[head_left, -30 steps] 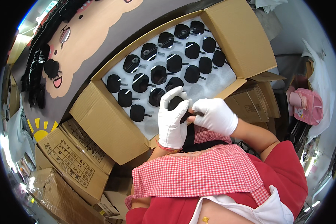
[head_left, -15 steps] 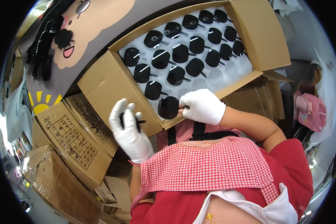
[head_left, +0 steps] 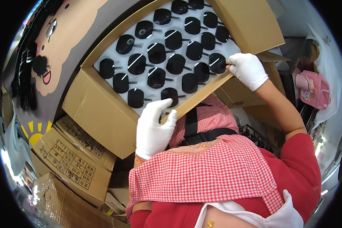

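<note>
An open cardboard box (head_left: 98,110) lies in front of me. It holds a white tray (head_left: 140,81) with several black round pieces (head_left: 155,53), each with a short handle. My left hand (head_left: 154,129), in a white glove, is closed over the box's near flap (head_left: 201,97) close to its left end. My right hand (head_left: 249,70), also gloved, grips the same flap at its right end, beside a black piece (head_left: 216,62) in the nearest row. Neither hand holds a black piece.
Closed printed cardboard boxes (head_left: 70,161) are stacked at the lower left. A cartoon-face panel (head_left: 60,34) lies beyond the box. A pink bag (head_left: 315,89) sits at the right. My red checked apron (head_left: 209,171) fills the lower middle.
My hands were together on a black piece at the box's edge. The left hand swung out left with it and now grips the flap, empty. The right hand slid to the flap's right end.
</note>
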Action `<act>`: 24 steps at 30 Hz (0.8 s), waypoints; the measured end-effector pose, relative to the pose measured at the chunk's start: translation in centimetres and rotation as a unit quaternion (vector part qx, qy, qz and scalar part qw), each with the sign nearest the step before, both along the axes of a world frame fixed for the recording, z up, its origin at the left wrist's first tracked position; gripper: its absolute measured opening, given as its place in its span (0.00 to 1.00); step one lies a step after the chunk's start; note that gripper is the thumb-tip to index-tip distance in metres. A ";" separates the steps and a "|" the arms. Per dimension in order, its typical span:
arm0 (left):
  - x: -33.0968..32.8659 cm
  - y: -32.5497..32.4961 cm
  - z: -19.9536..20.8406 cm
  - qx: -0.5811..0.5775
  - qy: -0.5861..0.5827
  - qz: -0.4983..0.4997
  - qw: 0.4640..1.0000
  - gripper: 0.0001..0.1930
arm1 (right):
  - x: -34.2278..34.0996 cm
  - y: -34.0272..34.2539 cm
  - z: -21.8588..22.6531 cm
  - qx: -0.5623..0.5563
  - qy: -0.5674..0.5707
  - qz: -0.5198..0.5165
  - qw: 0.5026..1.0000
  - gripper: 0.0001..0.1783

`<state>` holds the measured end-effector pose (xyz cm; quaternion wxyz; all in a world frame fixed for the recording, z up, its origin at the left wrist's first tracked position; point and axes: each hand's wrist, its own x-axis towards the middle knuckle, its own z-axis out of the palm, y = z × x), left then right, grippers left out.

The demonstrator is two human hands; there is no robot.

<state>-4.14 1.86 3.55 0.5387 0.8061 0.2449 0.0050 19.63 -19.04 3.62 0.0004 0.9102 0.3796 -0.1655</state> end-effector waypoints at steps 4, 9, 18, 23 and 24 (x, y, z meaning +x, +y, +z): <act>2.7 -1.3 -0.6 -0.027 -0.020 -0.049 0.998 0.15 | 2.4 -1.9 0.4 -0.029 -0.059 -0.023 0.998 0.08; 6.9 -1.8 -1.2 -0.111 0.050 -0.056 0.991 0.17 | 4.1 -2.6 1.8 -0.098 -0.114 -0.040 0.988 0.10; 11.1 -2.7 -2.9 -0.598 -0.045 0.182 0.779 0.12 | 2.1 3.2 4.1 0.141 0.360 0.001 0.922 0.22; 14.5 0.9 -0.8 -0.634 -0.256 0.282 0.673 0.06 | 1.9 9.5 2.1 0.455 0.255 0.061 0.851 0.12; 14.9 2.2 -0.3 -0.621 -0.279 0.298 0.669 0.07 | 2.2 11.1 3.1 0.471 0.265 0.055 0.840 0.11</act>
